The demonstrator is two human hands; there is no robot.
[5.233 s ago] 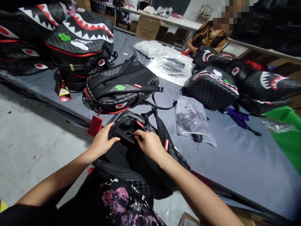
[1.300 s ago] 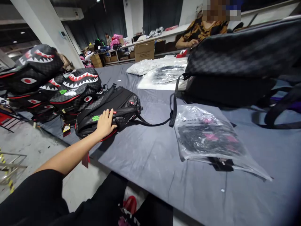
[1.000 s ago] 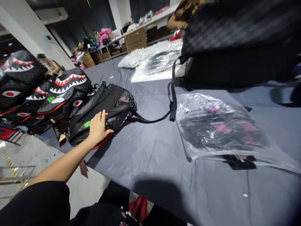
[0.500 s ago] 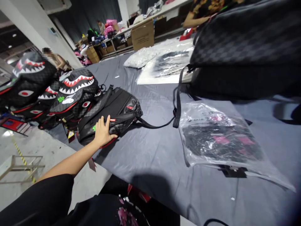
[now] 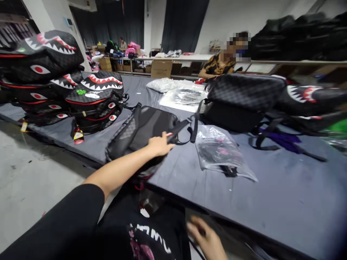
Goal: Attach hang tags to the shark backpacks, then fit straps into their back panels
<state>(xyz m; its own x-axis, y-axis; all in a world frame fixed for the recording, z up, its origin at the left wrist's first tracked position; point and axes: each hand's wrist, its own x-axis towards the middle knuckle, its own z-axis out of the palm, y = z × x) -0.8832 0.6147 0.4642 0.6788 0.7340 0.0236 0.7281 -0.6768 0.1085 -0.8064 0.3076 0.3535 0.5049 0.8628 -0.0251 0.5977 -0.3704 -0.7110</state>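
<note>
A black checkered backpack [image 5: 151, 122] lies by the near table edge, straps and padded back upward. My left hand [image 5: 159, 145] is closed on its strap side, near a small red-and-white tag; some fingers are hidden. Low in front of my body, my right hand [image 5: 207, 238] is loosely curled, thumb and fingers apart, slightly blurred, with nothing visible in it. To the right of the backpack lies a clear plastic bag [image 5: 221, 150] with dark and pink contents. Beyond that bag another checkered backpack [image 5: 246, 92] rests on the table.
Stacked shark-mouth backpacks [image 5: 97, 95] stand at the left, with more shark-mouth bags [image 5: 311, 99] at the far right. White plastic packages [image 5: 184, 97] lie at the back of the grey-covered table [image 5: 271, 202]. Across it is a person [image 5: 217, 65]. A cardboard box [image 5: 161, 68] stands behind.
The view has swung right and up. My left hand and the backpack have shifted right, closer to the clear plastic bag. My right hand has come into view at the bottom.
</note>
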